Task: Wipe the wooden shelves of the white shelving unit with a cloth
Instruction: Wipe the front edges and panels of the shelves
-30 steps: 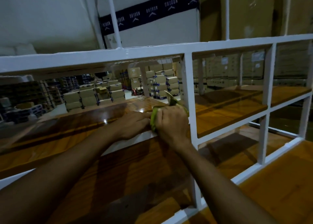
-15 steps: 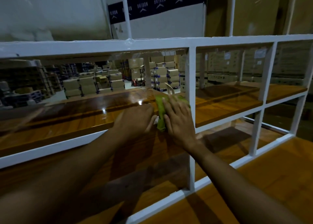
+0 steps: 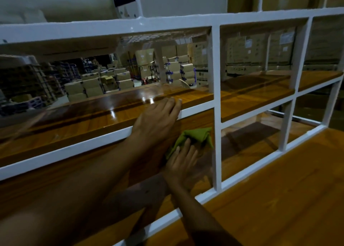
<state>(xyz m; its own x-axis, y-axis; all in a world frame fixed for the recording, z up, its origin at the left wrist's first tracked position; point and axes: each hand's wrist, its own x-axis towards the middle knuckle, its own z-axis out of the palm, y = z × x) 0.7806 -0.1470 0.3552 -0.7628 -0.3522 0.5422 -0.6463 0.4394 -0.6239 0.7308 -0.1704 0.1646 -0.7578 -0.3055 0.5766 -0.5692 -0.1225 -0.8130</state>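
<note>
- Two shelves: upper shelf [image 3: 89,115], lower shelf [image 3: 245,149], in one white unit [image 3: 216,74].
- Left hand [image 3: 158,121]: fingers straight and relaxed, resting flat on the upper shelf's front edge.
- Right hand [image 3: 183,164]: fingers straight, pressing one green cloth [image 3: 198,135] on the lower shelf.

I count two hands on my feed: the left hand [image 3: 158,121] at centre frame and the right hand [image 3: 183,162] just below it. One green cloth [image 3: 197,135]. One white shelving unit [image 3: 216,59], showing two wooden levels: upper shelf [image 3: 74,126] and lower shelf [image 3: 242,152]. The cardboard boxes [image 3: 93,86] behind, left of centre, are too many to count.
</note>
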